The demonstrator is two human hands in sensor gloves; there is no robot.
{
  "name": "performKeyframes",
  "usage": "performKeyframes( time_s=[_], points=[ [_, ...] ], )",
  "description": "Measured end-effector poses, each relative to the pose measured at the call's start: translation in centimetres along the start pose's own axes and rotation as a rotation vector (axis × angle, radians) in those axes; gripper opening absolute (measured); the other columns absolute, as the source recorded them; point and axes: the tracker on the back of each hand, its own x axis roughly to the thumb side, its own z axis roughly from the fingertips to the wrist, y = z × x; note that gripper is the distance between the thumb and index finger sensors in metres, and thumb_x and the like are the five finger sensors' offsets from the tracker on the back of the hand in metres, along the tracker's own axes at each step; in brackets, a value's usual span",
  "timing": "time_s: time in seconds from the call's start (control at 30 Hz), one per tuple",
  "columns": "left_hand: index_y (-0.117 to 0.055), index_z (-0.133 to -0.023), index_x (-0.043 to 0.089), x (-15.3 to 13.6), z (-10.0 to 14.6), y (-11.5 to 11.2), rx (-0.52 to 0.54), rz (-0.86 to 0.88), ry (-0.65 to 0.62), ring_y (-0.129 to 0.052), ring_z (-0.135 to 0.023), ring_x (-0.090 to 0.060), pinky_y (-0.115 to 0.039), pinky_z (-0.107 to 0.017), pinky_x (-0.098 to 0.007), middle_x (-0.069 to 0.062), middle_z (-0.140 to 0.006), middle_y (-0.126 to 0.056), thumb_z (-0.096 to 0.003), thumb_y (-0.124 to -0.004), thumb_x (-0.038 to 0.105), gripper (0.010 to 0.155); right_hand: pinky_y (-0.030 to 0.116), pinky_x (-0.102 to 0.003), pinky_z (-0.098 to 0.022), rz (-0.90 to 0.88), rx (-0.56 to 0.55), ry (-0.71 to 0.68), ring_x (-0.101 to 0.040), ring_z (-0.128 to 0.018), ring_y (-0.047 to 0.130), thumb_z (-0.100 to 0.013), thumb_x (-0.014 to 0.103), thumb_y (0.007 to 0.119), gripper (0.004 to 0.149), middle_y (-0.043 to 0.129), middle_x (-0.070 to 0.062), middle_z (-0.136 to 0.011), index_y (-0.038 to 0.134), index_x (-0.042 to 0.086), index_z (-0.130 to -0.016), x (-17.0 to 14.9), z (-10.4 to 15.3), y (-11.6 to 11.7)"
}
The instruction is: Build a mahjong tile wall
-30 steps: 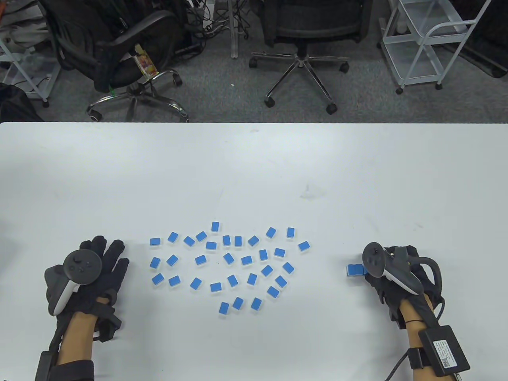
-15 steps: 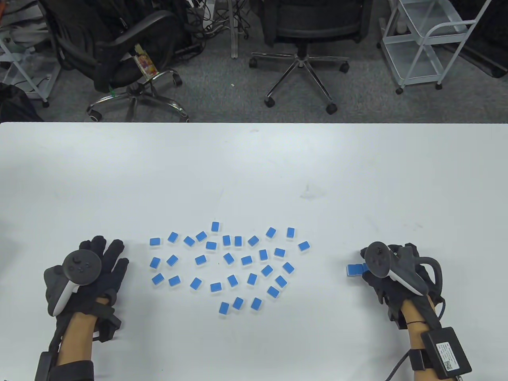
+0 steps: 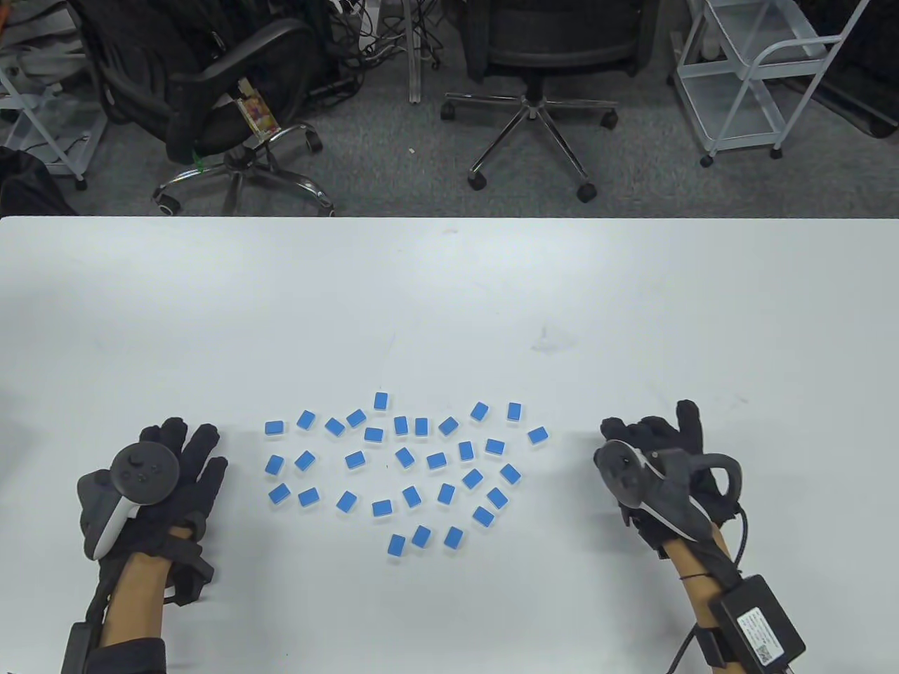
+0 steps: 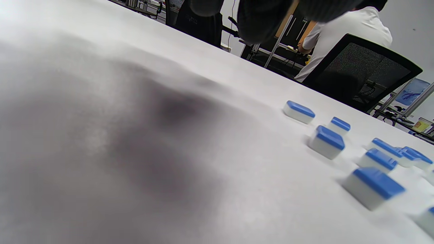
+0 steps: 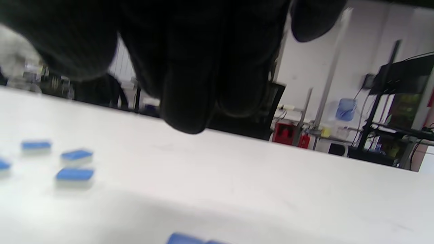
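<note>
Scattered blue-backed mahjong tiles [image 3: 397, 463] lying face down on the white table [image 3: 449, 295], between the two hands, in no row yet, long axes every way. Left hand [image 3: 165, 484] flat, fingers spread, holding nothing; right hand [image 3: 653, 463] open too, nearer the cluster's edge, apparently empty.

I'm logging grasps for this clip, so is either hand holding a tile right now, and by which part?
The left hand lies flat on the table and holds nothing. The right hand cannot be told: its tracker covers the palm, though blue tiles lie under it.
</note>
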Motion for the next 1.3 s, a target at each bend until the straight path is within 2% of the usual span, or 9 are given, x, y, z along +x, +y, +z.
performKeyframes(
  time_s=[0.23,0.37,0.53,0.67,0.8,0.97,1.13,1.23,1.3],
  points=[
    [-0.047,-0.113,0.046,-0.1,0.0,0.0,-0.005,0.01,0.001,-0.013,-0.118,-0.023,-0.013,-0.082,-0.06,0.009,-0.126,-0.022,-0.051,-0.053,0.063,0.064,0.043,-0.068,-0.073,0.274,0.216,0.05,-0.03,-0.085,0.086,-0.029,0.06,0.076,0.073,0.097,-0.003,-0.081,0.075,0.019,-0.089,6.9,-5.7,2.9],
    [-0.047,-0.113,0.046,-0.1,0.0,0.0,-0.004,0.021,-0.003,-0.014,-0.118,-0.023,-0.013,-0.082,-0.06,0.009,-0.126,-0.022,-0.0509,-0.053,0.063,0.064,0.047,-0.066,-0.073,0.278,0.286,0.091,-0.029,-0.077,0.093,-0.028,0.058,0.078,0.071,0.103,-0.003,-0.07,0.081,0.015,-0.084,9.1,-7.5,5.2],
    [-0.047,-0.113,0.046,-0.1,-0.1,0.0,-0.004,0.027,-0.006,-0.013,-0.118,-0.022,-0.013,-0.082,-0.06,0.009,-0.126,-0.022,-0.0509,-0.053,0.063,0.065,0.055,-0.063,-0.071,0.302,0.274,0.098,-0.026,-0.067,0.1,-0.029,0.046,0.086,0.057,0.107,-0.001,-0.058,0.088,0.013,-0.076,9.7,-7.7,5.2],
    [-0.047,-0.113,0.046,-0.1,-0.2,0.0,-0.003,0.033,-0.008,-0.013,-0.118,-0.022,-0.013,-0.082,-0.06,0.009,-0.126,-0.022,-0.051,-0.053,0.063,0.065,0.054,-0.064,-0.071,0.292,0.259,0.027,-0.027,-0.068,0.099,-0.028,0.046,0.091,0.056,0.106,-0.002,-0.059,0.089,0.015,-0.075,9.1,-6.1,4.5],
    [-0.047,-0.113,0.046,-0.1,-0.3,-0.1,-0.01,0.033,-0.007,-0.013,-0.118,-0.022,-0.013,-0.082,-0.06,0.009,-0.126,-0.022,-0.051,-0.053,0.063,0.064,0.055,-0.064,-0.072,0.246,0.099,0.002,-0.026,-0.069,0.098,-0.025,0.047,0.091,0.059,0.105,-0.001,-0.061,0.087,0.018,-0.076,6.3,-3.7,1.0],
    [-0.047,-0.113,0.046,-0.1,-0.3,-0.1,-0.01,0.035,-0.009,-0.014,-0.118,-0.023,-0.013,-0.082,-0.06,0.009,-0.126,-0.022,-0.051,-0.053,0.063,0.065,0.054,-0.065,-0.072,0.063,-0.016,0.123,-0.026,-0.072,0.096,-0.026,0.046,0.091,0.059,0.103,-0.002,-0.064,0.085,0.018,-0.078,-1.2,-0.4,-2.5],
    [-0.047,-0.113,0.046,0.0,-0.4,-0.2,-0.018,0.039,-0.012,-0.013,-0.118,-0.023,-0.013,-0.082,-0.06,0.009,-0.126,-0.022,-0.051,-0.053,0.063,0.064,0.053,-0.066,-0.074,0.004,0.021,0.28,-0.027,-0.074,0.094,-0.027,0.045,0.092,0.059,0.102,-0.002,-0.066,0.084,0.02,-0.08,-7.4,2.4,0.5],
    [-0.047,-0.113,0.046,0.0,-0.4,-0.2,-0.019,0.037,-0.014,-0.013,-0.118,-0.023,-0.014,-0.082,-0.06,0.008,-0.126,-0.022,-0.0511,-0.053,0.063,0.064,0.054,-0.066,-0.074,0.028,0.132,0.28,-0.026,-0.073,0.095,-0.026,0.044,0.093,0.059,0.102,-0.001,-0.065,0.084,0.021,-0.079,-9.4,2.0,2.5],
    [-0.047,-0.113,0.046,0.0,-0.3,-0.1,-0.01,0.049,-0.016,-0.014,-0.118,-0.023,-0.014,-0.082,-0.06,0.008,-0.126,-0.022,-0.051,-0.053,0.063,0.064,0.054,-0.066,-0.074,-0.011,0.124,0.288,-0.025,-0.074,0.095,-0.025,0.043,0.094,0.059,0.102,-0.001,-0.066,0.084,0.022,-0.079,-9.8,1.7,3.3]
  ],
)
